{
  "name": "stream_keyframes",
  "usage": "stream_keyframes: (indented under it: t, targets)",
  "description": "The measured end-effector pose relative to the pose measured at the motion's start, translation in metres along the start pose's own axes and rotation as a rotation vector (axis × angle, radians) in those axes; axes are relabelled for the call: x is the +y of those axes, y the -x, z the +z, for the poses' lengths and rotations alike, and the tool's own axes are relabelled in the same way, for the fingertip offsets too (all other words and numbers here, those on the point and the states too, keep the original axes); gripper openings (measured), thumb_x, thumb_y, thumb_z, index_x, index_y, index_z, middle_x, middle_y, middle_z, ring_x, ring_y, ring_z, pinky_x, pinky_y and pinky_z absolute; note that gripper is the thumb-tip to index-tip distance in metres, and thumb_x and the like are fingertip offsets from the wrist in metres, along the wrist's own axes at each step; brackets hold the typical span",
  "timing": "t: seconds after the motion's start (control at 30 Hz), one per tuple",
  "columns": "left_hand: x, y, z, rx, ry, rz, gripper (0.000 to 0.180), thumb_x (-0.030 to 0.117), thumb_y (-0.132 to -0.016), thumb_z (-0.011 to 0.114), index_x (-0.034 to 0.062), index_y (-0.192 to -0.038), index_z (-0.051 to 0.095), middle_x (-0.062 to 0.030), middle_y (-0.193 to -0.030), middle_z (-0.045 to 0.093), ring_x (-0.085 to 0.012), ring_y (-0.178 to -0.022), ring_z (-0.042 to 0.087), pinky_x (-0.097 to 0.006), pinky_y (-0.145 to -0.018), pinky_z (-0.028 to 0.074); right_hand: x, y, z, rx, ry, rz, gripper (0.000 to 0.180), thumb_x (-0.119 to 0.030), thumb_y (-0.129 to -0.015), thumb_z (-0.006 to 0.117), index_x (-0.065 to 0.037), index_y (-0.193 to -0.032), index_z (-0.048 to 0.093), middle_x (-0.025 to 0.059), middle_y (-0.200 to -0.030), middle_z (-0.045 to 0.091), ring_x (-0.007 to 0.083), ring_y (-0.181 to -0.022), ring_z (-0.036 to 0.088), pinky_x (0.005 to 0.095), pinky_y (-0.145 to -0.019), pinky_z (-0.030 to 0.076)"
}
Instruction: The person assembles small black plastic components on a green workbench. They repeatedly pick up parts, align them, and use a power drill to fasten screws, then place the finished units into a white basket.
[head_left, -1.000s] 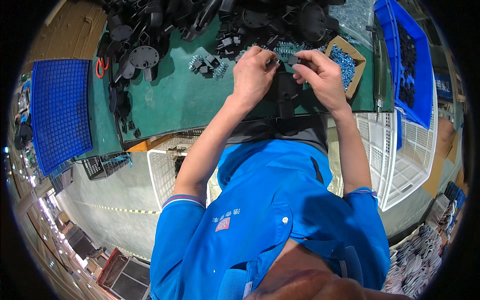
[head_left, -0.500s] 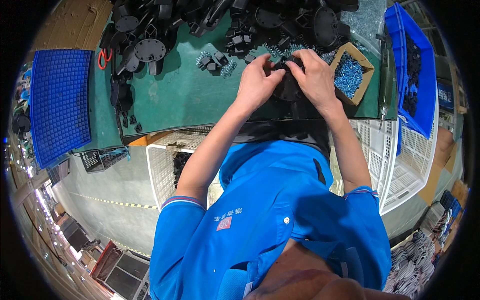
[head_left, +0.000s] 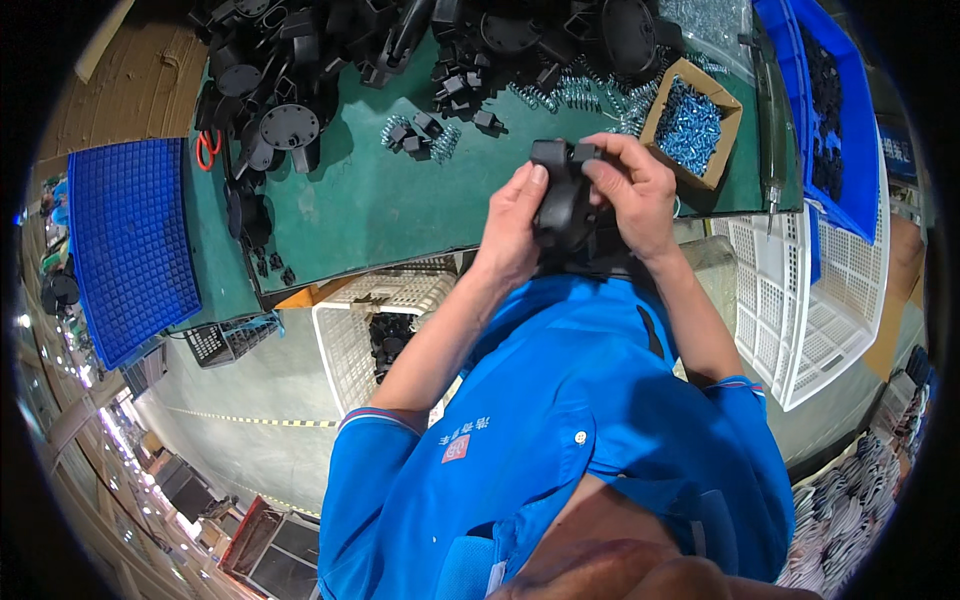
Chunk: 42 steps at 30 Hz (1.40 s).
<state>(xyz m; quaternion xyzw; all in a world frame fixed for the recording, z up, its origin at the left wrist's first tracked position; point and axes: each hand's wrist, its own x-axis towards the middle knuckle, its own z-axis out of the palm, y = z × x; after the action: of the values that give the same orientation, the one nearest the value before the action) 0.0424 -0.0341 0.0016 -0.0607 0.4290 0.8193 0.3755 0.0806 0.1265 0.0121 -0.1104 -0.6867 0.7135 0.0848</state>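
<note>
A black moulded plastic part (head_left: pixel 562 208) is held up at the table's near edge, between both hands. My left hand (head_left: pixel 513 222) grips its left side, thumb along the top end. My right hand (head_left: pixel 637 196) is closed at its upper right, thumb and fingers at a small black block (head_left: pixel 585 154) there. Whether that block is separate or fixed to the part, I cannot tell. Beyond the hands lie metal coil springs (head_left: pixel 578 94). Further left are a loose black block (head_left: pixel 487 121) and a small cluster of springs and blocks (head_left: pixel 421 138).
A cardboard box (head_left: pixel 727 146) of bluish screws stands right of my hands, near a power screwdriver (head_left: pixel 769 125). Black plastic parts (head_left: pixel 290 125) crowd the green table's (head_left: pixel 350 215) far side. Blue bins (head_left: pixel 850 215) and white crates (head_left: pixel 790 300) stand right; a blue mat (head_left: pixel 130 250) lies left.
Both hands have come back toward my body and raised the black plastic part off the table to its near edge. The part now shows tilted up between my fingers.
</note>
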Motion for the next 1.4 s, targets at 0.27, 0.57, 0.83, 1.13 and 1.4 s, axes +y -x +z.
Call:
stream_keyframes:
  t: [0.27,0.57,0.83,1.13,1.4]
  targets:
    - [0.013,0.019,0.006,-0.126,-0.126,0.228,0.047,0.023,-0.103,0.052,-0.0006,-0.142,0.046,-0.0083,-0.135,0.055,-0.0150,-0.120,0.054,-0.031,-0.102,0.045,-0.040,0.007,0.003,-0.018,0.261,-0.348,0.020,-0.005,-0.087,0.070,0.002,-0.106,0.065,0.0060,-0.087,0.064,0.0123,-0.065,0.058,0.0237,-0.058,0.047]
    - [0.028,0.032,0.007,-0.178,0.120,-0.083,0.045,0.023,-0.099,0.058,-0.0006,-0.137,0.052,-0.0089,-0.120,0.063,-0.0139,-0.103,0.062,-0.028,-0.089,0.051,-0.043,0.020,0.014,0.033,0.215,-0.330,0.019,-0.002,-0.081,0.074,0.003,-0.098,0.065,0.0097,-0.081,0.062,0.0171,-0.068,0.060,0.0269,-0.060,0.048]
    - [0.066,0.038,0.010,-0.106,-0.661,0.272,0.036,0.020,-0.095,0.062,-0.0038,-0.122,0.064,-0.0065,-0.104,0.062,-0.0144,-0.097,0.057,-0.027,-0.085,0.047,-0.033,0.022,0.012,-0.107,-0.138,-0.064,0.023,0.000,-0.087,0.069,0.004,-0.109,0.068,0.0040,-0.086,0.066,0.0066,-0.061,0.060,0.0195,-0.053,0.048]
    - [0.039,0.005,-0.007,0.014,-1.660,0.592,0.042,0.021,-0.080,0.074,0.0048,-0.118,0.066,-0.0094,-0.101,0.062,-0.0296,-0.098,0.058,-0.040,-0.086,0.042,0.035,-0.003,-0.002,-0.140,0.608,-0.432,0.023,0.001,-0.079,0.066,0.000,-0.101,0.067,0.0120,-0.085,0.063,0.0274,-0.072,0.065,0.0341,-0.061,0.050]
    - [0.023,-0.006,-0.015,-0.050,-1.576,0.505,0.040,0.019,-0.081,0.073,0.0057,-0.117,0.065,-0.0085,-0.101,0.064,-0.0301,-0.098,0.059,-0.041,-0.089,0.041,0.047,0.002,0.001,-0.061,0.751,-0.362,0.016,0.000,-0.080,0.058,-0.007,-0.093,0.066,0.0098,-0.087,0.063,0.0336,-0.074,0.064,0.0416,-0.061,0.051]
